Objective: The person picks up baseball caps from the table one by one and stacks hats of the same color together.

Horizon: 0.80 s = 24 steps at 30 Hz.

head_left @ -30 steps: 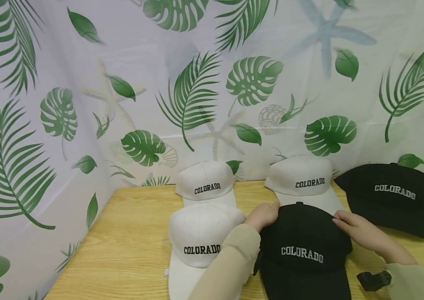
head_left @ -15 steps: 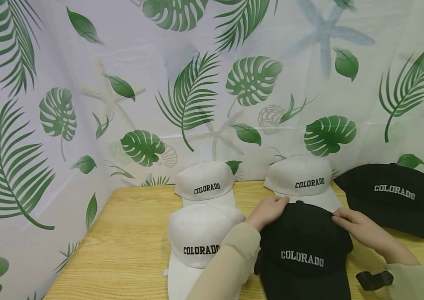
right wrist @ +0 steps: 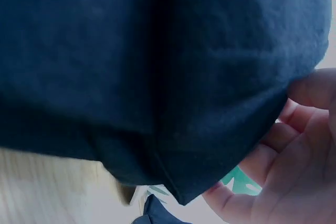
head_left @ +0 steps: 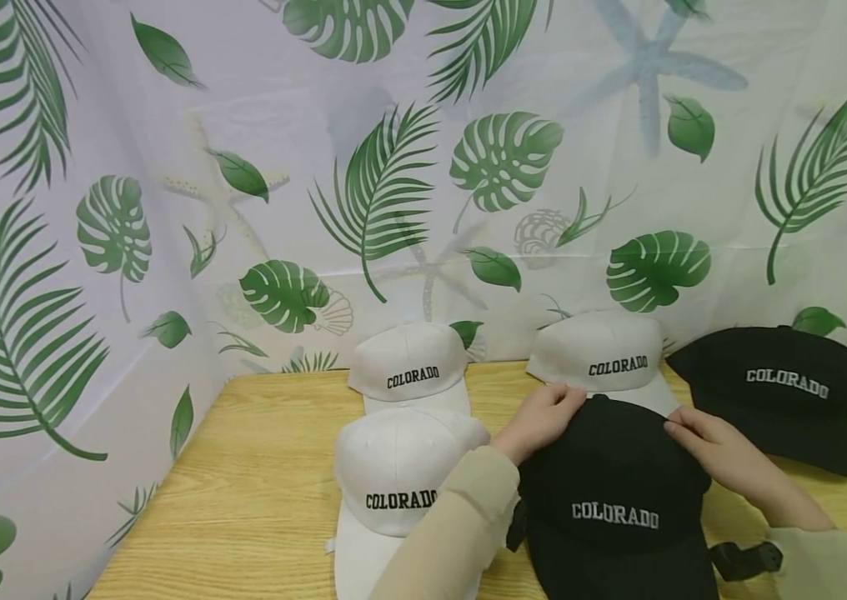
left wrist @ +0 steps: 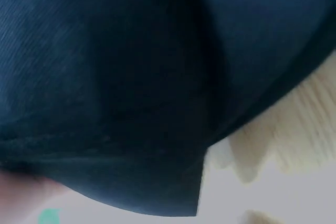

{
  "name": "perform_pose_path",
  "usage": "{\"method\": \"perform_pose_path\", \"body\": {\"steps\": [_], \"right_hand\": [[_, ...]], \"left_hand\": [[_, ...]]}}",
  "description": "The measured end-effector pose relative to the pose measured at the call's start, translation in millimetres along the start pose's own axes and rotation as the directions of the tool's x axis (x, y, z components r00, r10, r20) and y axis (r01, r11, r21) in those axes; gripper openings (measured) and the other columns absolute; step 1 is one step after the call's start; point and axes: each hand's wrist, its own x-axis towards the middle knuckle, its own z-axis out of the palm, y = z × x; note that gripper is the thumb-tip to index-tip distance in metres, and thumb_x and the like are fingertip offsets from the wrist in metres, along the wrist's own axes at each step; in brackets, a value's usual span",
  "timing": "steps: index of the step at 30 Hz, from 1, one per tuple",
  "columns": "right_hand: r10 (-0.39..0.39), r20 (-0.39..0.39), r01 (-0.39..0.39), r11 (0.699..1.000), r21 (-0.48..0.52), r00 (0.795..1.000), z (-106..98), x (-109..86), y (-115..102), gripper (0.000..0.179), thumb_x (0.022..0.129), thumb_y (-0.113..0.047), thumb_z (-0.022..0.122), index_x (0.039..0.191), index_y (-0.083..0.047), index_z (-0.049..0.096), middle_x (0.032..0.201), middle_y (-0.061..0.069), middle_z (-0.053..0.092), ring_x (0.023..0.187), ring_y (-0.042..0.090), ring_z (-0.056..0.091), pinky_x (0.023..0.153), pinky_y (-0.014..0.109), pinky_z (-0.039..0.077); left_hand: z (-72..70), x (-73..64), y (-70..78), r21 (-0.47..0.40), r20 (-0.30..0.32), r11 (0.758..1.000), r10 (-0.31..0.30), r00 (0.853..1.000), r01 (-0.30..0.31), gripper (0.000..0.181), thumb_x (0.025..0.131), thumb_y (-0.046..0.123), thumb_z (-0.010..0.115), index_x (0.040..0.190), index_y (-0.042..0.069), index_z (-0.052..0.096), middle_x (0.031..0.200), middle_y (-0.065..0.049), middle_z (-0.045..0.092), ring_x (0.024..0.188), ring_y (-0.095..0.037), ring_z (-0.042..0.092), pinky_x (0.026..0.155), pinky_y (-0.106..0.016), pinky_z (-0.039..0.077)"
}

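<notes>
A black baseball cap with white COLORADO lettering is at the front right of the head view, crown up and brim toward me. My left hand holds the upper left edge of its crown near the top button. At the upper right edge, my right hand pinches the fabric. The right wrist view shows the thumb on the near side of the dark cloth, with the other fingers behind it. Dark cloth fills most of the left wrist view, where just a blurred bit of the left hand shows at the lower left.
Left of the held cap, a white COLORADO cap lies partly behind my left sleeve. Another white cap sits behind it. At the back right are a white cap and a black cap. All are on a wooden table before a leaf-print backdrop.
My left hand has slid rightward along the crown's upper edge toward the button. The held black cap has shifted slightly right, brim included. The other caps stay put.
</notes>
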Motion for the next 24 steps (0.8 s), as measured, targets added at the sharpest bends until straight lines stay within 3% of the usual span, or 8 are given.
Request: {"method": "perform_pose_path", "body": {"steps": [5, 11, 15, 20, 24], "right_hand": [[-0.007, -0.031, 0.006, 0.999, -0.036, 0.999, 2.6, 1.2, 0.5, 0.016, 0.093, -0.008, 0.043, 0.079, -0.006, 0.052, 0.067, -0.001, 0.042, 0.061, 0.005, 0.041, 0.054, 0.025, 0.033], [-0.038, -0.046, 0.036, 0.998, -0.056, 0.998, 4.8, 0.4, 1.4, 0.015, 0.092, -0.006, 0.045, 0.079, -0.007, 0.052, 0.068, -0.003, 0.042, 0.062, 0.004, 0.040, 0.055, 0.024, 0.032], [-0.049, -0.048, 0.046, 0.997, -0.062, 0.998, 5.6, 0.2, 2.0, 0.014, 0.091, -0.004, 0.046, 0.079, -0.007, 0.051, 0.067, -0.004, 0.041, 0.061, 0.004, 0.039, 0.054, 0.024, 0.031], [-0.047, -0.038, 0.045, 0.997, -0.058, 0.998, 8.8, 2.6, -1.4, 0.012, 0.091, -0.004, 0.047, 0.079, -0.007, 0.050, 0.067, -0.003, 0.042, 0.060, 0.004, 0.040, 0.052, 0.025, 0.032], [-0.059, -0.034, 0.057, 0.997, -0.056, 0.998, 10.3, 2.6, -3.9, 0.013, 0.090, -0.003, 0.048, 0.078, -0.007, 0.050, 0.067, -0.004, 0.043, 0.059, 0.003, 0.040, 0.051, 0.025, 0.033]], "left_hand": [[0.3, -0.7, 1.7, -0.022, 0.077, 0.999, -0.022, 0.997, 0.024, 0.029, 0.090, 0.035, 0.049, 0.081, 0.009, 0.059, 0.076, 0.005, 0.051, 0.069, -0.009, 0.047, 0.062, -0.023, 0.038], [8.9, -1.1, 2.5, -0.092, 0.010, 0.995, -0.047, 0.999, 0.048, 0.026, 0.093, 0.024, 0.045, 0.081, 0.004, 0.056, 0.075, 0.002, 0.049, 0.068, -0.009, 0.045, 0.062, -0.023, 0.037], [12.9, 0.5, 2.1, -0.159, 0.008, 0.982, -0.104, 0.995, 0.104, 0.028, 0.092, 0.025, 0.047, 0.076, 0.004, 0.053, 0.071, 0.000, 0.047, 0.064, -0.011, 0.043, 0.059, -0.024, 0.035], [5.6, -0.1, 2.7, -0.124, 0.111, 0.960, -0.239, 0.965, 0.252, 0.043, 0.082, 0.046, 0.055, 0.073, 0.005, 0.062, 0.073, 0.001, 0.053, 0.063, -0.012, 0.048, 0.058, -0.026, 0.038], [1.6, -1.5, 3.1, -0.119, 0.230, 0.950, -0.257, 0.938, 0.290, 0.041, 0.080, 0.047, 0.057, 0.081, 0.008, 0.066, 0.078, 0.001, 0.057, 0.068, -0.012, 0.051, 0.061, -0.026, 0.040]]}}
